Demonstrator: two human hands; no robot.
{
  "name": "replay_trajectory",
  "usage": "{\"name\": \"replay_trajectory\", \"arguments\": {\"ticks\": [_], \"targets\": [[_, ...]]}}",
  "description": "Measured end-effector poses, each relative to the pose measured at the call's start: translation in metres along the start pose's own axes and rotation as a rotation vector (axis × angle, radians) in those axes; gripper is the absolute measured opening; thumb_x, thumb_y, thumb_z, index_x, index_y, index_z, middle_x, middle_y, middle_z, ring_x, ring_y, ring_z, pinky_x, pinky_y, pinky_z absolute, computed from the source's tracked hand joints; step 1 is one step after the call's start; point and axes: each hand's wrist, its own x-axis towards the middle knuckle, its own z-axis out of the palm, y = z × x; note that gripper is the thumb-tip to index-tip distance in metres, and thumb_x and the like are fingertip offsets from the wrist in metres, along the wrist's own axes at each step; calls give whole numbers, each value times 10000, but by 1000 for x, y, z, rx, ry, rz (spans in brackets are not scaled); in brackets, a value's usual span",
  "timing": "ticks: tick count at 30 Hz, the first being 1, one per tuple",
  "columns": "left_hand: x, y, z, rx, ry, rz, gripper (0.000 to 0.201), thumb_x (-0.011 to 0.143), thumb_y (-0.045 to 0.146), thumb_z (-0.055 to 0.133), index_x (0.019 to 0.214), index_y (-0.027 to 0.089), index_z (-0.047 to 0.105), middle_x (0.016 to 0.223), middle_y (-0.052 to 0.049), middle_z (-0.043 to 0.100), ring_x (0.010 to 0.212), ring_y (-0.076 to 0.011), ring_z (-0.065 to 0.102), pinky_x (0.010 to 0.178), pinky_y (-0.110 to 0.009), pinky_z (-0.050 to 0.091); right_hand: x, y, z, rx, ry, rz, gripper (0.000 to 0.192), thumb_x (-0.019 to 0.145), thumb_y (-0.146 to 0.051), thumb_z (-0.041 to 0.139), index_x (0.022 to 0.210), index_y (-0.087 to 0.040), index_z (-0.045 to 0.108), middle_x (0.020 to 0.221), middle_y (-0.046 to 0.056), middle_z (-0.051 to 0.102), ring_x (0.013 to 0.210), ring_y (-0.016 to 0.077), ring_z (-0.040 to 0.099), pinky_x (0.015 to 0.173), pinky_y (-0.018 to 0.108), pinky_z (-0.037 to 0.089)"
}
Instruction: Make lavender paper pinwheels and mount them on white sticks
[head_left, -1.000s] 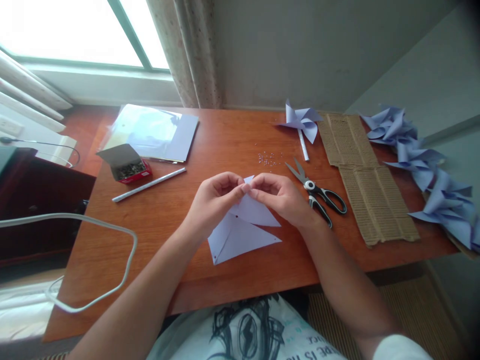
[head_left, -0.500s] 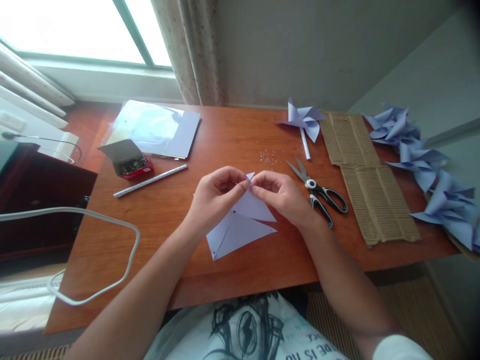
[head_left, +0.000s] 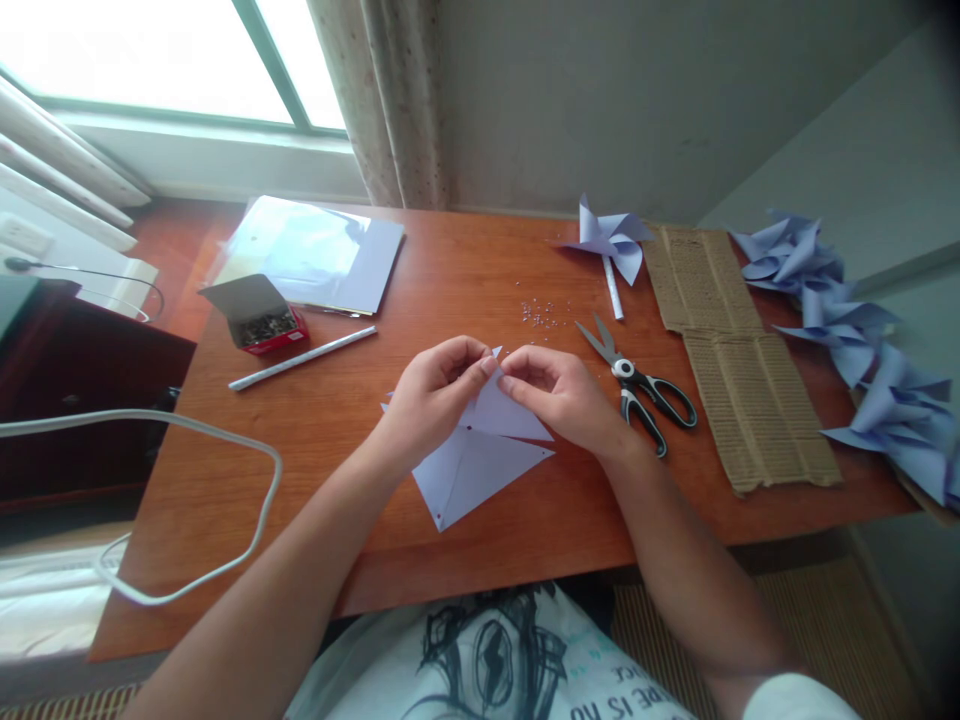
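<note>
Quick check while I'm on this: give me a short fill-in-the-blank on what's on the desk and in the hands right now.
1. Both the left hand and the right hand pinch a cut sheet of pale ____ paper.
2. The scissors lie just to the ____ of the right hand.
3. The small red box stands with its lid ____.
4. The finished pinwheel lies beside the strip of ____.

Missing words: blue; right; open; cardboard

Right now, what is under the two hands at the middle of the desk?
A cut lilac paper square lies on the desk. The left hand and right hand pinch a flap tip; the part beneath the hands is hidden.
</note>
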Motion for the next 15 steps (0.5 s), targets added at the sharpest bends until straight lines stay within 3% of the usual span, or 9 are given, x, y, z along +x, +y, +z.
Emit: {"name": "replay_trajectory", "arguments": {"ticks": [6,11,15], "targets": [[0,3,-1,73,112,72,263,829,430,753,809,173,701,718,-6,617,622,-122,485,552,-239,356,0,-2,-3,45,32,10,97,897,-300,666,867,-208,664,844,6,665,781,168,611,716,290,481],[5,9,-19,209,358,272,197,875,383,711,919,191,720,896,-37,707,786,-153,600,697,-247,455,1,-3,-8,139,115,23,93,864,-294,690,826,-219,649,816,-4,644,774,163,592,721,288,479],[12,7,-35,68,529,293,205,891,413,685,982,231,709,1026,-36,713,911,-159,644,796,-248,484,2,1,-11,235,196,-6,82,808,-279,737,806,-236,668,814,-13,656,783,164,589,727,286,484]]}}
